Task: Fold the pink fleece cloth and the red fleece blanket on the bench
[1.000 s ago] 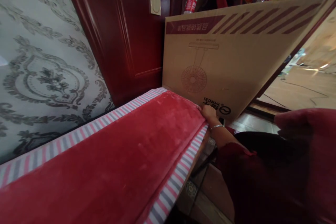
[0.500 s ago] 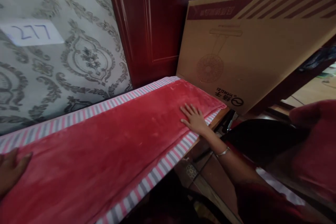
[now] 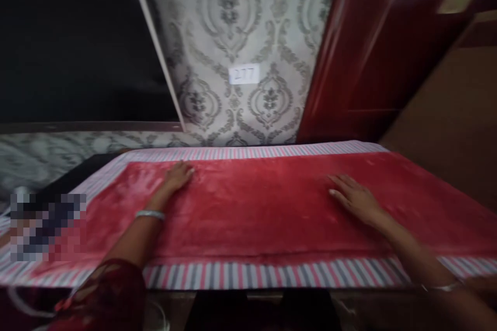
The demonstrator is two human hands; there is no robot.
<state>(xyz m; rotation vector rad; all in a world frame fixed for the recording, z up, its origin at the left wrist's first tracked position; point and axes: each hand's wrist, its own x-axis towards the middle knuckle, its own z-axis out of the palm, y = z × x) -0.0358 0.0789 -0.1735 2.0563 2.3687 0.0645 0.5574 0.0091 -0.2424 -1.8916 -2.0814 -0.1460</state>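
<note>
Red cloth (image 3: 264, 207), plush and faintly streaked, lies flat across the middle of the view, running from 9 o'clock to 3 o'clock. It rests on a striped sheet (image 3: 272, 274) of pink, grey and white bands, which shows as a border along the cloth's near edge at 6 o'clock and again along its far edge at 12 o'clock.

Left hand (image 3: 178, 176) lies palm down on the cloth toward 10 o'clock, fingers together and stretched flat, gripping nothing. A bracelet (image 3: 149, 214) circles that wrist, and a dark red sleeve (image 3: 101, 295) covers the arm at 7 o'clock. Right hand (image 3: 355, 199) lies palm down on the cloth toward 2 o'clock, fingers slightly spread and flat, also holding nothing. A thin bangle (image 3: 446, 285) shows on that wrist at 4 o'clock. The two hands are well apart, with bare cloth between them.

Beyond the far striped edge, at 12 o'clock, stands a patterned wall (image 3: 240, 26) with a small white label (image 3: 244, 74) whose writing is too blurred to read. At 10 o'clock a dark panel (image 3: 77, 41) meets the wall. At 1 o'clock is a dark red door frame (image 3: 361, 51), and at 3 o'clock a brown cardboard box (image 3: 450, 119) stands just beside the cloth's right end.
</note>
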